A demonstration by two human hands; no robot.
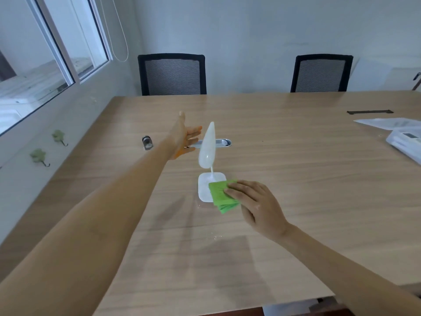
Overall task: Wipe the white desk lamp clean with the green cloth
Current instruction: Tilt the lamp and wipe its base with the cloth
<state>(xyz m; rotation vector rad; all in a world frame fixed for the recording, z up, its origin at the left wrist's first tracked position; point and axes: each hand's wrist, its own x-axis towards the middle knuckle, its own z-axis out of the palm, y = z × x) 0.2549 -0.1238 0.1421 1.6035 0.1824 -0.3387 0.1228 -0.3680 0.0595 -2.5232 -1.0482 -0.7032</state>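
The white desk lamp (207,147) stands upright on the wooden table (296,179), with a leaf-shaped head above a square white base (204,189). A folded green cloth (222,197) lies on the right side of that base, and my right hand (255,204) presses down on it with the fingers flat. My left hand (185,135) is stretched out just left of the lamp head, fingers spread, holding nothing and apart from the lamp.
A small glass jar (147,142) stands left of the lamp. A metal cable slot (219,142) sits behind it. White papers and a plastic box (401,137) lie at the right edge. Two black chairs (172,74) stand at the far side. A window is on the left wall.
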